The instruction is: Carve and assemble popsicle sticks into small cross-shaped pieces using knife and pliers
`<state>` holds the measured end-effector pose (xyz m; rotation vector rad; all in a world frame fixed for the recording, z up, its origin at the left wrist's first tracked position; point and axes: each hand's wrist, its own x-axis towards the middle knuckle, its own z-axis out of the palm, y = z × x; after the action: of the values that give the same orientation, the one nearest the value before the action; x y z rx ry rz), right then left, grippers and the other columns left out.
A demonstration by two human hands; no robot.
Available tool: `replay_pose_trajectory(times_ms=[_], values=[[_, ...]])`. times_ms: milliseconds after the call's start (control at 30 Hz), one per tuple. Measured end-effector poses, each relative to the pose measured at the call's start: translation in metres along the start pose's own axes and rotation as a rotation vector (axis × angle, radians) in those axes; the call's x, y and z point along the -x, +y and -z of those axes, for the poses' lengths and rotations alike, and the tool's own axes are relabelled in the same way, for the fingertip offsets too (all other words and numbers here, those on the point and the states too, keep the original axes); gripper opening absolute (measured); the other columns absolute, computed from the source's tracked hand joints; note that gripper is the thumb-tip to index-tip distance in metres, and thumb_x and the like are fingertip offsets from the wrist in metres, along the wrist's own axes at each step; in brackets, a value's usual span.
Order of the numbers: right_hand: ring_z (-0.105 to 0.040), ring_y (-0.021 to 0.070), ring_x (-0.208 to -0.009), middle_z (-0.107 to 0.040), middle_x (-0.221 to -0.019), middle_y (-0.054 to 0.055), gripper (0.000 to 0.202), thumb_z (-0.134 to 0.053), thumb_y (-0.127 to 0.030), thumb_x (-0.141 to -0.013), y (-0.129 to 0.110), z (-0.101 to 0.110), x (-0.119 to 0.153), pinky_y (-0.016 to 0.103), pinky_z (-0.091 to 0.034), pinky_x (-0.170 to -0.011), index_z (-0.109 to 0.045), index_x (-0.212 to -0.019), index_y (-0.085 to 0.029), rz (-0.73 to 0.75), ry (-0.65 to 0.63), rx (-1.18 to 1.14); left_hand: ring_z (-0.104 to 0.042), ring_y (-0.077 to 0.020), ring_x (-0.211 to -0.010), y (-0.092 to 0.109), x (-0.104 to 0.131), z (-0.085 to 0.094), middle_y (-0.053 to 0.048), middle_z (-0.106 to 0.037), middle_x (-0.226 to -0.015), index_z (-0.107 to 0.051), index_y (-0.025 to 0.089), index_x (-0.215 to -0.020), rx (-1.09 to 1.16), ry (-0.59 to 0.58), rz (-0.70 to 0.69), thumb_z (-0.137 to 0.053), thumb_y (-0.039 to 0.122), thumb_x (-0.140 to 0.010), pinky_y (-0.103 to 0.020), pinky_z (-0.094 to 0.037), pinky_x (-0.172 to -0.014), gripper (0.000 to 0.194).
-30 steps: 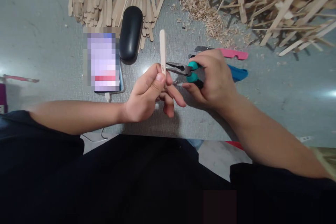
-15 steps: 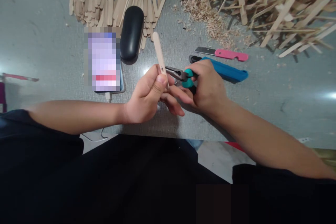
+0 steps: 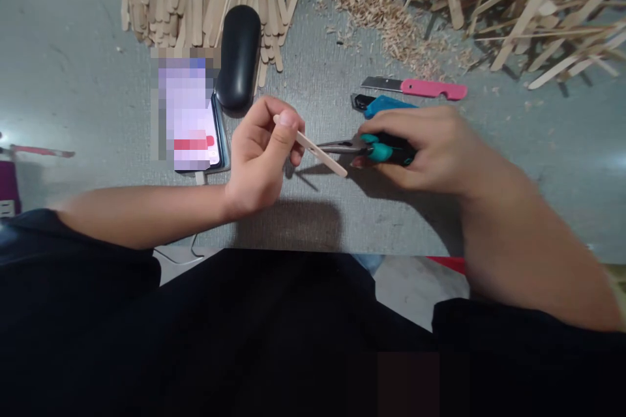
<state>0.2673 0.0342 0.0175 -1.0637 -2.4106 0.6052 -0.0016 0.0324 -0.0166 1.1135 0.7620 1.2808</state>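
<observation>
Between the thumb and fingers of my left hand (image 3: 267,150) is a wooden craft stick (image 3: 328,159), pinched near one end and slanting down to the right. A small dark mark or hole shows in the stick. My right hand (image 3: 420,143) is wrapped round the teal and black handles of long-nose pliers (image 3: 374,148). The pliers' jaws point left and reach the stick close to the dark mark; whether they grip it I cannot tell. Just beyond my right hand lies a blue utility knife (image 3: 386,104), partly covered by the hand.
A pink-handled knife (image 3: 433,89) lies behind the blue one. Farther back are wood shavings (image 3: 381,16) and a heap of loose sticks (image 3: 518,19). At the back left lie stacked sticks (image 3: 169,3), a black case (image 3: 238,58) and a phone (image 3: 188,117) with a cable.
The craft stick has turned from nearly upright to slanting down right, and my left hand now pinches its other end. My right hand has moved right with the pliers, which now lie more level.
</observation>
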Motion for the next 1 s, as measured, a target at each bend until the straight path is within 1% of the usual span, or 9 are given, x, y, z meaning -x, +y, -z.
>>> replay_pose_trajectory(times_ms=[100,200,300,433,500,733,833,933,1000], values=[[-0.078,0.0250,-0.077,-0.084,-0.092,0.001,0.008,-0.070,-0.039,-0.097,-0.001,0.002,0.000,0.041,-0.058,-0.066,-0.071,-0.103,-0.034,0.043,0.005,-0.086,-0.057,-0.0085,-0.053,0.007,0.002,0.000,0.004,-0.062,-0.075,-0.057,0.025,-0.086,0.102,-0.126,0.111,-0.086,0.067,-0.102,-0.026,-0.047,-0.049,0.054],[-0.079,0.0268,-0.078,-0.085,-0.093,0.001,0.013,-0.067,-0.033,-0.090,0.002,0.003,-0.001,0.044,-0.061,-0.070,-0.074,-0.101,-0.036,-0.004,-0.041,-0.148,-0.052,-0.0078,-0.049,0.010,0.005,-0.001,0.006,-0.060,-0.070,-0.055,0.025,-0.085,0.178,-0.217,0.215,-0.084,0.066,-0.104,-0.025,-0.043,-0.045,0.054],[-0.081,0.0297,-0.082,-0.087,-0.097,0.002,0.017,-0.068,-0.034,-0.086,0.007,0.006,-0.001,0.048,-0.063,-0.074,-0.078,-0.100,-0.036,-0.083,-0.123,-0.137,-0.050,-0.0068,-0.046,0.006,0.006,-0.001,0.007,-0.062,-0.067,-0.052,0.026,-0.086,0.091,-0.143,0.134,-0.082,0.071,-0.104,-0.023,-0.038,-0.042,0.058],[-0.078,0.0278,-0.076,-0.085,-0.090,0.002,0.019,-0.071,-0.029,-0.082,0.009,0.011,0.002,0.043,-0.056,-0.064,-0.078,-0.099,-0.032,-0.076,0.005,0.019,-0.050,-0.0051,-0.046,-0.003,0.004,0.000,0.006,-0.070,-0.072,-0.051,0.026,-0.089,-0.075,-0.005,0.038,-0.077,0.072,-0.107,-0.022,-0.036,-0.042,0.056],[-0.075,0.0261,-0.071,-0.083,-0.086,0.002,0.022,-0.068,-0.023,-0.080,0.006,0.013,0.004,0.041,-0.052,-0.061,-0.077,-0.098,-0.032,-0.058,0.038,0.067,-0.049,-0.0048,-0.046,-0.003,0.004,0.000,0.005,-0.070,-0.072,-0.049,0.026,-0.089,-0.114,0.002,0.052,-0.075,0.071,-0.109,-0.022,-0.035,-0.042,0.055],[-0.076,0.0274,-0.073,-0.081,-0.087,0.002,0.036,-0.065,-0.014,-0.073,-0.006,0.019,0.004,0.041,-0.054,-0.065,-0.076,-0.102,-0.030,-0.084,-0.033,0.157,-0.049,-0.0045,-0.046,0.000,0.005,0.002,0.006,-0.065,-0.069,-0.046,0.026,-0.088,-0.170,-0.005,0.063,-0.070,0.075,-0.110,-0.021,-0.034,-0.042,0.059],[-0.077,0.0294,-0.075,-0.081,-0.089,0.005,0.034,-0.067,-0.015,-0.076,0.002,0.022,0.007,0.042,-0.053,-0.064,-0.075,-0.106,-0.028,-0.066,-0.006,0.262,-0.049,-0.0056,-0.046,-0.001,0.006,0.003,0.007,-0.059,-0.066,-0.048,0.026,-0.089,-0.171,0.015,0.047,-0.068,0.075,-0.112,-0.024,-0.030,-0.041,0.057],[-0.080,0.0337,-0.080,-0.083,-0.095,0.008,0.030,-0.071,-0.021,-0.082,0.016,0.027,0.012,0.045,-0.052,-0.065,-0.074,-0.111,-0.029,-0.121,0.096,0.425,-0.046,-0.0058,-0.046,-0.003,0.006,0.004,0.007,-0.058,-0.068,-0.050,0.027,-0.091,-0.159,0.053,0.007,-0.065,0.073,-0.114,-0.026,-0.027,-0.041,0.054],[-0.079,0.0330,-0.079,-0.083,-0.093,0.008,0.028,-0.071,-0.023,-0.085,0.022,0.028,0.013,0.045,-0.054,-0.065,-0.073,-0.112,-0.029,-0.129,0.141,0.413,-0.045,-0.0061,-0.046,-0.005,0.006,0.003,0.007,-0.058,-0.069,-0.050,0.027,-0.091,-0.151,0.069,-0.005,-0.065,0.072,-0.114,-0.026,-0.027,-0.041,0.054]])
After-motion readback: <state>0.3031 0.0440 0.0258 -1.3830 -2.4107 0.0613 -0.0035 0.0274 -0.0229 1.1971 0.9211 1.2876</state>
